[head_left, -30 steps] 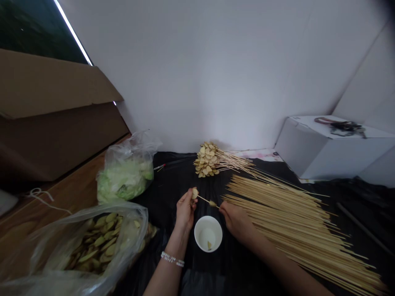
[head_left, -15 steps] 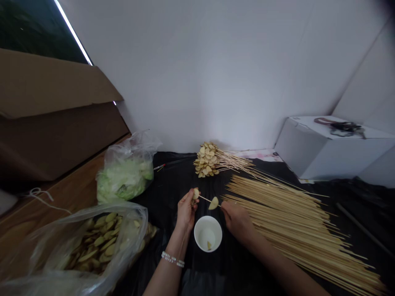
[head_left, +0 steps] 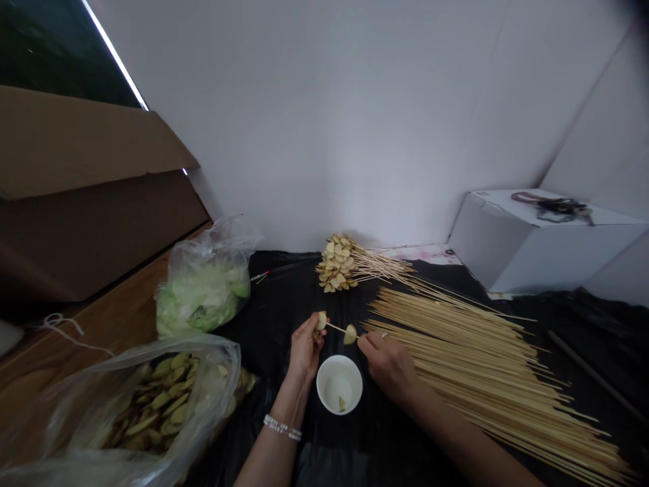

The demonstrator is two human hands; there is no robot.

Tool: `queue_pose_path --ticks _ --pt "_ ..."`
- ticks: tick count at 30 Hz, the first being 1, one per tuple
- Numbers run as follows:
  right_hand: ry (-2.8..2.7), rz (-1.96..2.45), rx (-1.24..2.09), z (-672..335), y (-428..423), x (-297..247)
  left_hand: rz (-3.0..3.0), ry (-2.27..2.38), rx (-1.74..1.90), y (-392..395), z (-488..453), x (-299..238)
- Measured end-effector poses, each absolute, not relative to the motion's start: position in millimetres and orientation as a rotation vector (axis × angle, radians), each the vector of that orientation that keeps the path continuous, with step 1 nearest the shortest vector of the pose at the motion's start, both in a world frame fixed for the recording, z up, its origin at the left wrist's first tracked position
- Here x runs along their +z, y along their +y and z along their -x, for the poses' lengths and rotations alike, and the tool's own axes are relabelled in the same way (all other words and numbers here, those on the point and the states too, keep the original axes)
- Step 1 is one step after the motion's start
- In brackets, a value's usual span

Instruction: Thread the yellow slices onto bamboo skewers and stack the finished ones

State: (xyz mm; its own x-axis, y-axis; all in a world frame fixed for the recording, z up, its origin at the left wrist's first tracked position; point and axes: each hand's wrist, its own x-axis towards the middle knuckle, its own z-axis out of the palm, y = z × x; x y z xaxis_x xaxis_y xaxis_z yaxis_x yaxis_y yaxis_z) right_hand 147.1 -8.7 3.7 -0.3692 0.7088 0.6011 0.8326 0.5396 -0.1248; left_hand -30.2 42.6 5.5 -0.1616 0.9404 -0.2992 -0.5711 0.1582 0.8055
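Fingers (head_left: 313, 329) of the left hand (head_left: 304, 350) were clamped on a pale slice (head_left: 321, 320) at one end of a bamboo skewer (head_left: 337, 329), and the right hand (head_left: 388, 365) pinched the other end. A second slice (head_left: 349, 334) sat on the skewer, at lower centre, just above a white cup (head_left: 339, 384).

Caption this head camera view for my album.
Left hand and right hand hold a thin bamboo skewer bearing pale potato slices near a white cup.

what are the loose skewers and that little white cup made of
The skewers look like bare bamboo or light wood: pale straw colour, matt, unpainted, thin split sticks. The white cup seems paper or thin plastic, smooth and matt with a thin rim; the view can't settle which.
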Motion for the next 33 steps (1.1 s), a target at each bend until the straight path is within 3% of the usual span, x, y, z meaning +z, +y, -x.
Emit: queue_pose_path --ticks 7,13,22,33 --pt "-2.1 1.389 0.054 -144 -6 3 -0.48 1.011 1.417 43 32 5" --pt "-2.086 1.383 0.119 -142 -6 0 -0.506 1.01 1.418 42 32 5" --pt "-1.958 1.347 0.627 -149 4 13 -0.541 1.007 1.424 42 27 7" --pt "-1.98 1.421 0.53 -143 1 4 -0.55 1.028 1.451 39 21 7"
